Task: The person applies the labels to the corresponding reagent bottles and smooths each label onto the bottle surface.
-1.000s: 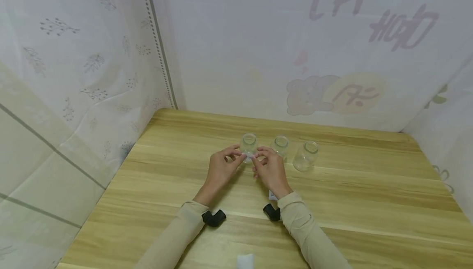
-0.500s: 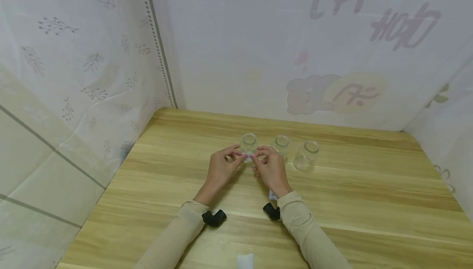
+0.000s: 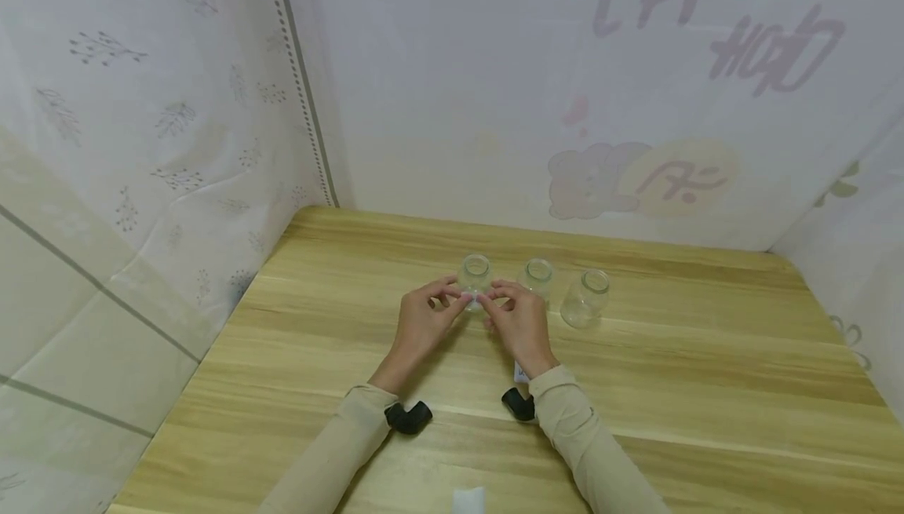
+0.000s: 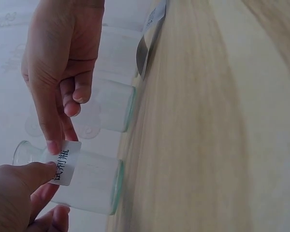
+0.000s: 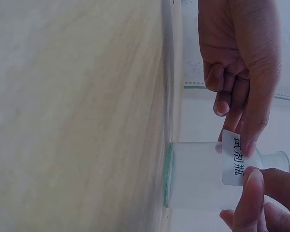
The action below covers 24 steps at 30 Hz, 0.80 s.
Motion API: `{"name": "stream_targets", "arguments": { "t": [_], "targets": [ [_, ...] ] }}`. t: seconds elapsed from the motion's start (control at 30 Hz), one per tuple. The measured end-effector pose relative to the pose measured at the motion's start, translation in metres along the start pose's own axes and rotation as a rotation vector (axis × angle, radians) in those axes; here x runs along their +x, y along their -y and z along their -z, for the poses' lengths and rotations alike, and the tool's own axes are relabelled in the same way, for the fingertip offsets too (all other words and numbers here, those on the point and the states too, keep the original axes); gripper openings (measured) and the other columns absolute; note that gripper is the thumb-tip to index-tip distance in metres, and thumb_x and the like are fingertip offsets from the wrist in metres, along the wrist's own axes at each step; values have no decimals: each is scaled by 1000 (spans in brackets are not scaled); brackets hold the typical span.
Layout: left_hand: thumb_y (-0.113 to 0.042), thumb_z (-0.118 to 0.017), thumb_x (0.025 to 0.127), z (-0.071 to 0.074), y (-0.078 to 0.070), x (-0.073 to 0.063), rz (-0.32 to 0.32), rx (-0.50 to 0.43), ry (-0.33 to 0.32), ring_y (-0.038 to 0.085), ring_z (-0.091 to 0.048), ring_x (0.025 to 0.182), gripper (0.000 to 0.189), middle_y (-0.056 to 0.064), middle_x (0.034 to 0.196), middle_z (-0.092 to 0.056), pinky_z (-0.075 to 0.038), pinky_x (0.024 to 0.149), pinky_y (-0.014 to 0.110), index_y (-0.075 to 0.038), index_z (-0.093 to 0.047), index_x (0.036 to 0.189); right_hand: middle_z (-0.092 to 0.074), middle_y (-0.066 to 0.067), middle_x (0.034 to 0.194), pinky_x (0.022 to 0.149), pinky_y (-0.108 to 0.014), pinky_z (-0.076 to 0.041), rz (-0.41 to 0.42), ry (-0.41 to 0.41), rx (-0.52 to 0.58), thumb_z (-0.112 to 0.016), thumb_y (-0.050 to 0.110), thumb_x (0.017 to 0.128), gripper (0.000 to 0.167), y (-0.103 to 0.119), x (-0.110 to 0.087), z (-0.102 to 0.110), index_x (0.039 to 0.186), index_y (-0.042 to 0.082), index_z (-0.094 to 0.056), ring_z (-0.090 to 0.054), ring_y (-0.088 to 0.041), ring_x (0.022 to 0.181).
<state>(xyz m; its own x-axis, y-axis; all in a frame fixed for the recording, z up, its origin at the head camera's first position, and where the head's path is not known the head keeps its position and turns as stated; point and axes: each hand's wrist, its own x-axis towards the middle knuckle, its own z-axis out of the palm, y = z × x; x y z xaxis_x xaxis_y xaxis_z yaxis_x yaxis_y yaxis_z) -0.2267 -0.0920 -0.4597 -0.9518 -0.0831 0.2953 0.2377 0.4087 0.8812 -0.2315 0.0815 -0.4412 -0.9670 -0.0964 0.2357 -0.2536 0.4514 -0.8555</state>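
A small white label (image 4: 70,169) with handwritten characters lies over the side of the leftmost clear glass jar (image 3: 476,271), which stands upright on the table. My left hand (image 3: 424,322) pinches one end of the label, its thumb tip on the front and fingers behind. From the other side, my right hand (image 3: 524,326) pinches the opposite end the same way. Both thumb tips sit close together on the label's upper edge, as the right wrist view shows. The jar's mouth is uncovered, and its lower front is partly hidden by the hands in the head view.
Two more clear jars stand to the right, a middle jar (image 3: 538,272) partly behind my right hand and a far jar (image 3: 585,302). Another written label (image 3: 521,373) lies by the right cuff. A white piece (image 3: 469,501) lies at the near edge of the wooden table (image 3: 706,388).
Both hands keep their places at the leftmost jar. The thumbs shift very slightly over the label, covering more of its writing in the head view.
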Motion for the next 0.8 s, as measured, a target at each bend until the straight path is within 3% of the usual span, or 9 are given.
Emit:
{"name": "stream_targets", "arguments": {
  "t": [0.13, 0.33, 0.4, 0.63, 0.8],
  "targets": [
    [-23, -83, 91, 0, 1, 1, -5, 1, 1, 21, -56, 63, 18, 13, 116, -76, -39, 52, 21, -6, -78, 93, -70, -21, 124, 52, -22, -54, -3, -3, 11, -79, 14, 94, 19, 0, 1, 1, 94, -5, -78, -72, -30, 59],
    [-25, -83, 91, 1, 2, 1, -9, -16, -2, 16, -60, 69, 18, 9, 120, -75, -43, 58, 24, -11, -71, 89, -70, -22, 124, 52, -23, -55, 2, 1, 39, -80, 12, 93, 19, 0, 1, 2, 96, -7, -77, -72, -31, 59],
    [-24, -83, 91, 1, 2, 1, -10, -16, -1, 14, -60, 70, 19, 10, 121, -75, -44, 60, 24, -11, -70, 89, -73, -22, 117, 51, -23, -55, 5, -1, 55, -80, 11, 92, 22, -1, 1, 2, 102, -8, -76, -71, -32, 58],
    [-21, -85, 89, 0, 3, 1, -6, -20, -2, 14, -61, 72, 25, 10, 120, -75, -43, 63, 24, -3, -68, 91, -70, -21, 66, 46, -23, -51, -1, 14, 101, -80, 10, 92, 27, -3, 1, 2, 110, -7, -69, -69, -36, 54],
    [-14, -87, 86, -1, 4, 1, -19, -18, -14, 15, -61, 72, 26, 12, 118, -75, -42, 62, 23, 1, -66, 91, -72, -21, 71, 47, -24, -52, 11, 15, 98, -80, 9, 91, 30, -3, 1, 2, 113, -6, -64, -70, -35, 54]
  ]
}}
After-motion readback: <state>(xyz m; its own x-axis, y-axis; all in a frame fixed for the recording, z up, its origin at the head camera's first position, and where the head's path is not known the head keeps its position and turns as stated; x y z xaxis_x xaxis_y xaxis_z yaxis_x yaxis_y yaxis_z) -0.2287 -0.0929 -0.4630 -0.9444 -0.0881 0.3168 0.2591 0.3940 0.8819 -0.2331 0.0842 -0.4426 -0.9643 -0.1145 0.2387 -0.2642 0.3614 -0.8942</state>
